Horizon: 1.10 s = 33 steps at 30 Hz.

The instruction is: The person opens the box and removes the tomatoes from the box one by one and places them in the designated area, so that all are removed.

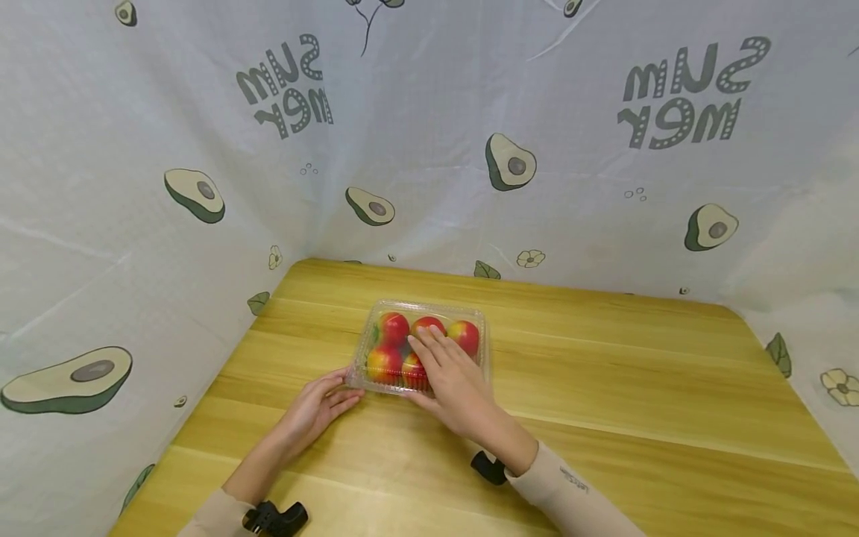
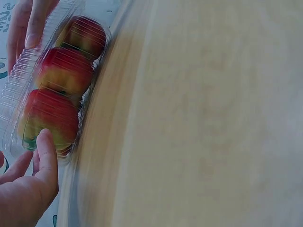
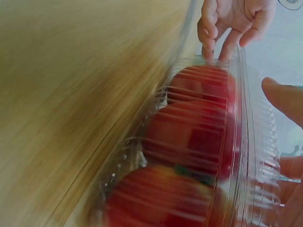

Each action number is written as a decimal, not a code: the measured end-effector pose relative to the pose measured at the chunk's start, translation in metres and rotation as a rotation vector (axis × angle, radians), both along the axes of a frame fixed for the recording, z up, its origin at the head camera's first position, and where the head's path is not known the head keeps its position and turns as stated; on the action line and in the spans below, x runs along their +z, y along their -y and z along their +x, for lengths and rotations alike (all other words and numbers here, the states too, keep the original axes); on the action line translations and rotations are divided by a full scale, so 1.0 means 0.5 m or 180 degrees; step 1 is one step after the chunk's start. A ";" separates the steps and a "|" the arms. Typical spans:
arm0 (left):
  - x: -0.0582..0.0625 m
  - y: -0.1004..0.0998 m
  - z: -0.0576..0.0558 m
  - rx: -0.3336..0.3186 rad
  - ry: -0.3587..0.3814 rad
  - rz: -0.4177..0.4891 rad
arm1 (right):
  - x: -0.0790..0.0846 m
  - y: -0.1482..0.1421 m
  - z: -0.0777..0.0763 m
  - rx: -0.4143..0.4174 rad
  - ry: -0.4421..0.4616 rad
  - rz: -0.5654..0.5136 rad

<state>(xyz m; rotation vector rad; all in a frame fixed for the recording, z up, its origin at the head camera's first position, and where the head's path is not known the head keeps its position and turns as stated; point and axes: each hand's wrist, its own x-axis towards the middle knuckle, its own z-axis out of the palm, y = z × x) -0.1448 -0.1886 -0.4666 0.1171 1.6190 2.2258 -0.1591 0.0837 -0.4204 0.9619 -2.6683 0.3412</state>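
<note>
A clear plastic clamshell box (image 1: 436, 307) with its lid down lies on the table, holding several red-and-yellow apples (image 1: 385, 364). My right hand (image 1: 459, 388) rests over the top of the lid, its fingers extended and its thumb by the near edge. At the box's near left corner, my left hand (image 1: 312, 414) touches the plastic with its fingertips, palm turned inward. In the left wrist view, one finger of the left hand (image 2: 28, 194) reaches the ribbed side by the closest apple (image 2: 49, 116). The right wrist view shows the left hand (image 3: 236, 21) at the far end.
A wood-grain table (image 1: 604, 373) extends to both sides and in front of the box. White curtain cloth (image 1: 429, 97) printed with avocados and lettering hangs behind the table and along its sides. Black wrist mounts (image 1: 275, 518) sit at both sleeves.
</note>
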 end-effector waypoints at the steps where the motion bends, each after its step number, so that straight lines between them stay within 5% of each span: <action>1: 0.000 -0.001 0.000 0.0008 0.0003 -0.0008 | 0.001 0.003 -0.001 -0.0011 0.0004 0.0028; 19: -0.005 0.000 -0.004 -0.0060 0.0005 -0.0021 | -0.008 0.055 -0.009 -0.0009 -0.0109 0.0276; 33: -0.004 0.002 -0.004 0.0260 0.0112 0.0072 | -0.004 0.084 -0.013 0.0061 -0.0091 0.0289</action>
